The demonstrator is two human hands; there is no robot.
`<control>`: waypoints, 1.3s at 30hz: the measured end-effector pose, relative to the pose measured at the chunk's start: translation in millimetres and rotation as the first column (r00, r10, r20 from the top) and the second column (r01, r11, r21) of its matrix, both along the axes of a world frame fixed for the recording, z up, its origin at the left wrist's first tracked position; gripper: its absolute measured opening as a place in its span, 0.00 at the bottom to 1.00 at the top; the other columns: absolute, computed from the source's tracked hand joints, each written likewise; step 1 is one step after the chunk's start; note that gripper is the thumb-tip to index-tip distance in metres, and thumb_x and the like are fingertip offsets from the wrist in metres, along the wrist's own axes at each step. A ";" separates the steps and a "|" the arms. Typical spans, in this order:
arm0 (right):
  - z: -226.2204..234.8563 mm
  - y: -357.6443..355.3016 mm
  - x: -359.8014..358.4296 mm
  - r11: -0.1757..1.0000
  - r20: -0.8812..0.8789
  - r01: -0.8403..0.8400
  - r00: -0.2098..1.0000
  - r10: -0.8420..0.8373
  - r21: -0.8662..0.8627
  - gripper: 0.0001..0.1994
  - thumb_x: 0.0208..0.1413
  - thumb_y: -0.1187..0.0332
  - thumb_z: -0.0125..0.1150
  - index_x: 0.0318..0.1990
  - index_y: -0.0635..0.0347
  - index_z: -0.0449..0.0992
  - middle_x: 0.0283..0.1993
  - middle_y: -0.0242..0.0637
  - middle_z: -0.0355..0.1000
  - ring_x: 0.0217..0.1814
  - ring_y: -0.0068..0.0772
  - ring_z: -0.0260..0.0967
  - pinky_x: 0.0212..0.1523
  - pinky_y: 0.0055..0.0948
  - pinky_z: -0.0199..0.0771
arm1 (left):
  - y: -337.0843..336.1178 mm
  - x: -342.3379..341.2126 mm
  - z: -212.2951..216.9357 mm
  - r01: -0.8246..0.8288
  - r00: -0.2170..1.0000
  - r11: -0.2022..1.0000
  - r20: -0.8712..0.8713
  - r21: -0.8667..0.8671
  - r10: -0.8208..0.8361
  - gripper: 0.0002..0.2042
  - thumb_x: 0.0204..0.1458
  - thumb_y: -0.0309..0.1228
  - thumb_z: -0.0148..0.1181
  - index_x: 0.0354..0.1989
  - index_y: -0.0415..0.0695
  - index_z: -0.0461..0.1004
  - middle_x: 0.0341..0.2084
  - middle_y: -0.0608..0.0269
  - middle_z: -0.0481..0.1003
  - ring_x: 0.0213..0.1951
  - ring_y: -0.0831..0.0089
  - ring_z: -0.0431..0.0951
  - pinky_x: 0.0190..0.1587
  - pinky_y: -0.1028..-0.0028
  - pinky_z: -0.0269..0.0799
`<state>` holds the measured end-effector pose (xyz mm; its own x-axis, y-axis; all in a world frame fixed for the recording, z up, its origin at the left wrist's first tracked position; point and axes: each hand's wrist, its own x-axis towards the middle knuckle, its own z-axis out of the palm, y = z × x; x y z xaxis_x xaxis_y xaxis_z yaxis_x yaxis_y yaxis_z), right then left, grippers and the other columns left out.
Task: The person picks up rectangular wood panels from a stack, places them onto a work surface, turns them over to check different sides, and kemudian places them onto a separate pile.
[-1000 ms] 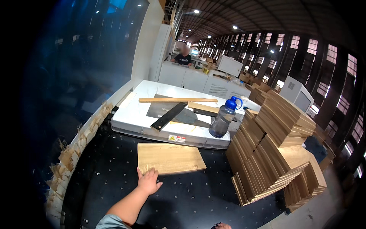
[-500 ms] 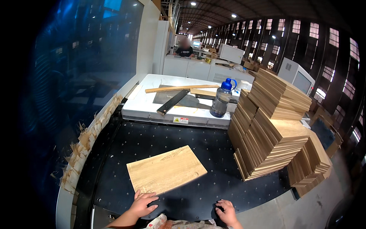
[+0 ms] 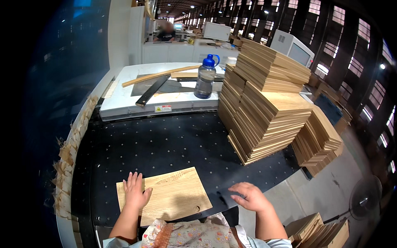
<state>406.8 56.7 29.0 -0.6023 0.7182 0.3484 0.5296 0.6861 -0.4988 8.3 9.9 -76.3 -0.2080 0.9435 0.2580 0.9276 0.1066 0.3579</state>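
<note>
A rectangular wood-grain board (image 3: 175,191) lies flat on the black, dotted worktable (image 3: 165,136), close to my body. My left hand (image 3: 134,192) rests on the board's left end with its fingers stretched out, palm down. To the right of the board, my right hand (image 3: 250,196) hovers over the table's near edge. Its fingers are extended and slightly bent, with nothing in them. A small dark knot mark shows near the board's lower right corner.
Tall stacks of wood-grain boards (image 3: 269,111) stand at the table's right. Behind, a white machine bed (image 3: 120,99) carries a blue-capped water bottle (image 3: 205,80), a black bar (image 3: 152,90) and wood strips. Frayed strips (image 3: 68,155) line the left side. A fan (image 3: 364,201) and more boards stand lower right.
The view has shifted right and down. My left hand has moved from the board's near edge onto its left end. The board is nearer to me and less tilted. My right hand has opened and risen.
</note>
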 end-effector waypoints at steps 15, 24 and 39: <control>157.9 62.3 -11.1 0.892 0.226 -0.134 0.973 0.037 0.431 0.12 0.43 0.73 0.63 0.38 0.60 0.75 0.38 0.42 0.72 0.41 0.44 0.69 0.42 0.38 0.71 | 33.8 42.3 -23.1 0.206 0.968 0.970 -0.117 -0.129 -0.221 0.32 0.49 0.47 0.53 0.57 0.35 0.61 0.57 0.45 0.60 0.64 0.52 0.51 0.64 0.45 0.36; 235.2 219.2 -3.5 0.437 -0.232 0.595 0.733 -0.639 0.675 0.23 0.48 0.62 0.60 0.51 0.62 0.67 0.55 0.50 0.63 0.61 0.49 0.57 0.61 0.40 0.58 | 31.8 36.0 -26.2 0.208 0.977 0.975 -0.028 -0.074 -0.210 0.34 0.43 0.47 0.59 0.55 0.35 0.63 0.56 0.45 0.62 0.63 0.51 0.54 0.64 0.46 0.35; 264.1 292.0 2.1 0.093 -0.302 0.747 0.376 -0.876 0.659 0.17 0.45 0.56 0.63 0.37 0.57 0.73 0.42 0.36 0.72 0.49 0.39 0.67 0.49 0.42 0.64 | 38.2 42.8 -44.3 0.228 0.966 0.971 -0.107 -0.065 -0.234 0.32 0.48 0.48 0.53 0.59 0.40 0.61 0.58 0.51 0.62 0.62 0.57 0.57 0.64 0.46 0.41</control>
<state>408.9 348.7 293.1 0.1184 0.4295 0.8953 0.9852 -0.1633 -0.0520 51.1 48.1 -120.6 0.0450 0.9752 0.2165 0.9635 -0.0997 0.2486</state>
